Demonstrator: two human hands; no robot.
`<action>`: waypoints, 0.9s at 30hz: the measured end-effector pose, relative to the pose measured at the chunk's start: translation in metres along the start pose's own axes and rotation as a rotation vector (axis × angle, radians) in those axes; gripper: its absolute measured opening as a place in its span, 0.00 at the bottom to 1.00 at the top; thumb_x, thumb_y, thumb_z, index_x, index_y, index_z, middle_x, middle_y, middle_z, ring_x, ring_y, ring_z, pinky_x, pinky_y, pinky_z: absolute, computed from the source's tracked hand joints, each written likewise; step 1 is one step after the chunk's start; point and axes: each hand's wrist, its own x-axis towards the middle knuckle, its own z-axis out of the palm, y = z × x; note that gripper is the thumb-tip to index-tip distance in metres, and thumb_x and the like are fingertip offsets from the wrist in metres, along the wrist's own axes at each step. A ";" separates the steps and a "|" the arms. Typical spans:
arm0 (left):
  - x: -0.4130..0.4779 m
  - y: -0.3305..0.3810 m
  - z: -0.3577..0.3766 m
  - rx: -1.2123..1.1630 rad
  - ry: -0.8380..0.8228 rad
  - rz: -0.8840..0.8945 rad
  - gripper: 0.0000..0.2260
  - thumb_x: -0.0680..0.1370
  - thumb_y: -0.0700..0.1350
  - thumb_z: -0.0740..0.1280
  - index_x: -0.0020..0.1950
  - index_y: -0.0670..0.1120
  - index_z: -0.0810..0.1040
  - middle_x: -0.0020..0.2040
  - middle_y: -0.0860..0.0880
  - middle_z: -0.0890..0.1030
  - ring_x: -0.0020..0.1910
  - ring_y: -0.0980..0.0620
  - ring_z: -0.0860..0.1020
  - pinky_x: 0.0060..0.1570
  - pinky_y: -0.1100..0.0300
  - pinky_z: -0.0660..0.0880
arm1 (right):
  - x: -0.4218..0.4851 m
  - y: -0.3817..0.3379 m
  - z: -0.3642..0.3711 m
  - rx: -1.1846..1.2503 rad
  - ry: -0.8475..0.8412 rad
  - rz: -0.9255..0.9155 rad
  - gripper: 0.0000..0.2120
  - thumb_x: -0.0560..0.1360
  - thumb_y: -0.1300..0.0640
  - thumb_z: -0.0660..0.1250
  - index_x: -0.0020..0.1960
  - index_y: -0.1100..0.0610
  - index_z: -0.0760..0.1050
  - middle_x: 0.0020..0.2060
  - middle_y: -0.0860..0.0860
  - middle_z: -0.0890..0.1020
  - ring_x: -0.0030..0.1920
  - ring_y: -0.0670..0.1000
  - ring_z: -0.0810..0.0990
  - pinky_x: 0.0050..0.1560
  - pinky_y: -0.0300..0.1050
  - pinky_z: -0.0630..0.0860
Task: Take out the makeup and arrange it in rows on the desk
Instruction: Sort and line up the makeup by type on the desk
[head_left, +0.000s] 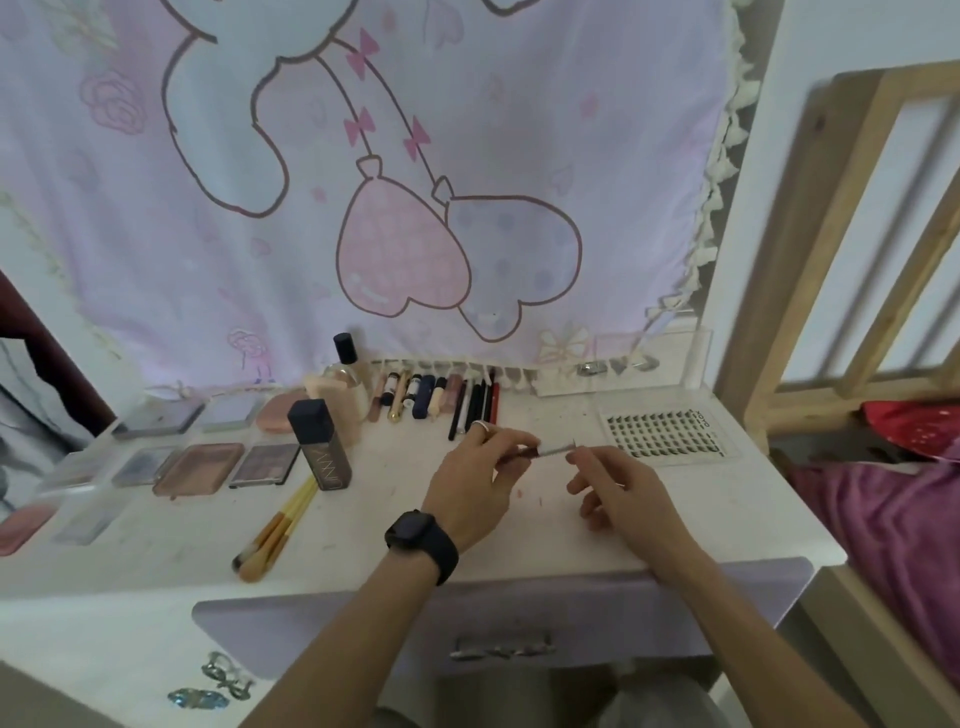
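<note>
Silver-tipped stick (545, 450) between left hand (470, 486) and right hand (626, 491).

Nine flat palettes and compacts (200, 467) lie in three rows at the left of the frame: three at the back, four in the middle, two in front. Two bottles (319, 452) stand left of centre. About eleven tubes and pencils (426, 397) line the back edge; the exact number is hard to tell. Two or three brushes (275, 530) lie below the bottles. There is one thin tool (553, 451) at centre and one lash tray (665, 431) at right. Two hair clips (228, 675) are at bottom left.
</note>
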 end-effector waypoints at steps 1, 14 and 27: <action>-0.003 -0.006 0.001 0.074 -0.021 0.052 0.10 0.81 0.46 0.66 0.61 0.56 0.79 0.53 0.56 0.75 0.48 0.59 0.78 0.51 0.63 0.76 | 0.000 0.001 0.002 -0.053 -0.012 -0.007 0.15 0.80 0.42 0.64 0.50 0.53 0.80 0.38 0.50 0.85 0.32 0.49 0.80 0.33 0.43 0.76; -0.016 -0.018 0.007 -0.256 -0.104 -0.196 0.09 0.80 0.52 0.67 0.55 0.53 0.85 0.40 0.57 0.83 0.41 0.61 0.79 0.44 0.71 0.72 | 0.004 0.002 0.021 -0.472 0.016 -0.058 0.24 0.83 0.44 0.55 0.33 0.55 0.66 0.26 0.49 0.70 0.28 0.47 0.66 0.31 0.43 0.62; -0.018 -0.025 0.009 -0.404 -0.020 -0.229 0.06 0.77 0.49 0.72 0.53 0.54 0.86 0.44 0.60 0.85 0.46 0.65 0.81 0.49 0.75 0.73 | 0.012 0.005 0.014 -0.367 -0.049 -0.100 0.24 0.82 0.41 0.58 0.33 0.54 0.69 0.27 0.46 0.71 0.29 0.43 0.66 0.31 0.37 0.63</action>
